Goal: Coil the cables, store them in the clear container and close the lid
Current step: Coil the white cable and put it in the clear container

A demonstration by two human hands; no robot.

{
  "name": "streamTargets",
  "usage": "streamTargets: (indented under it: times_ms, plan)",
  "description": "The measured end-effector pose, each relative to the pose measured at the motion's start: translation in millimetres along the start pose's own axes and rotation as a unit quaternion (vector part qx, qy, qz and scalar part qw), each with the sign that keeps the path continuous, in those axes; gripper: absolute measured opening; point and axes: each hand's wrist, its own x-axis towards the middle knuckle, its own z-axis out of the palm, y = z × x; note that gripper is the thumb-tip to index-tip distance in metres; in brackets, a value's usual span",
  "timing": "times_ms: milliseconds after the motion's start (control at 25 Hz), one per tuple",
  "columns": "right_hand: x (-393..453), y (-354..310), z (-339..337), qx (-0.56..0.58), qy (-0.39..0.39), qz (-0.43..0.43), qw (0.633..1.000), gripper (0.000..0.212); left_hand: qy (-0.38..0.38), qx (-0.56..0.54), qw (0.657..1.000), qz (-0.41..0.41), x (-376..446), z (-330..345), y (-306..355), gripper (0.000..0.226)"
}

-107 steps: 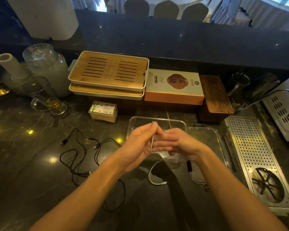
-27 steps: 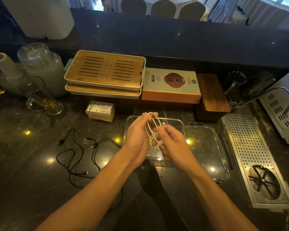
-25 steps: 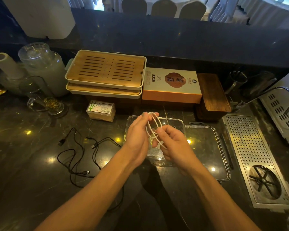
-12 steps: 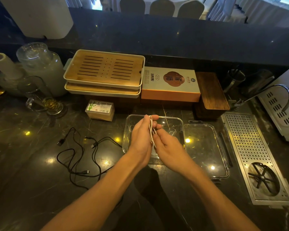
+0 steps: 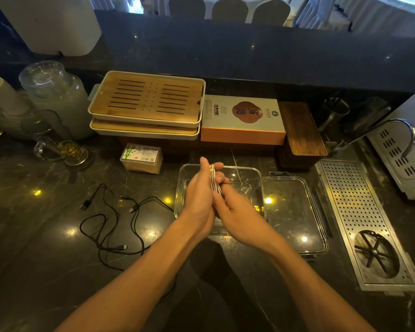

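Squished flat over the clear container (image 5: pixel 255 174), the springy, light white cable (image 5: pixel 213 182) is gripped by both the left hand (image 5: pixel 199 200) and right hand (image 5: pixel 235 209), probably best pinched mid-coil.

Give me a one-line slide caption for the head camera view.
Both hands, left hand and right hand, hold a coiled white cable above the open clear container; black cables lie uncoiled on the counter.

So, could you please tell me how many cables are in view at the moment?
2 for certain: a coiled white cable pinched between both hands above the clear container, and black cable tangled on the counter to its left. That tangle may be more than one cable.
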Motion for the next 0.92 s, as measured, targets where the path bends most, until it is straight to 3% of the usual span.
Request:
streamTargets:
  times_ms: [120, 320, 520, 560, 600, 680, 720, 760, 800, 920]
  plan:
    - [1, 2, -1, 0.037, 0.003, 0.025, 0.999, 0.018, -0.013, 0.113, 0.993, 0.037, -1, 1, -4, 0.025]
    - [0, 1, -1, 0.037, 0.029, 0.023, 0.999, 0.017, -0.035, 0.144, 0.988, 0.043, -2, -2, -7, 0.029]
    - [0, 9, -15, 0.005, -0.041, 0.027, 0.999, 0.026, -0.085, 0.262, 0.958, 0.078, 7, -23, 0, 0.02]
    - [0, 12, -19, -0.01, -0.055, 0.027, 0.998, 0.027, -0.127, 0.347, 0.921, 0.126, 13, -35, 6, 0.026]
    - [-1, 14, -23, -0.025, -0.071, 0.028, 0.997, 0.028, -0.188, 0.464, 0.844, 0.189, 20, -46, 13, 0.031]
    - [-1, 16, -29, -0.048, -0.104, 0.033, 0.993, 0.028, -0.307, 0.659, 0.64, 0.248, 28, -59, 25, 0.034]
    - [-1, 16, -32, -0.056, -0.121, 0.036, 0.99, 0.027, -0.338, 0.711, 0.569, 0.237, 29, -60, 30, 0.035]
    - [-1, 17, -34, -0.065, -0.135, 0.038, 0.988, 0.026, -0.357, 0.738, 0.532, 0.214, 29, -59, 33, 0.034]
    - [0, 18, -35, -0.075, -0.145, 0.04, 0.986, 0.026, -0.371, 0.746, 0.519, 0.189, 27, -57, 36, 0.033]
    - [4, 29, -37, -0.077, -0.151, 0.052, 0.984, 0.029, -0.398, 0.718, 0.563, 0.096, 24, -53, 36, 0.018]
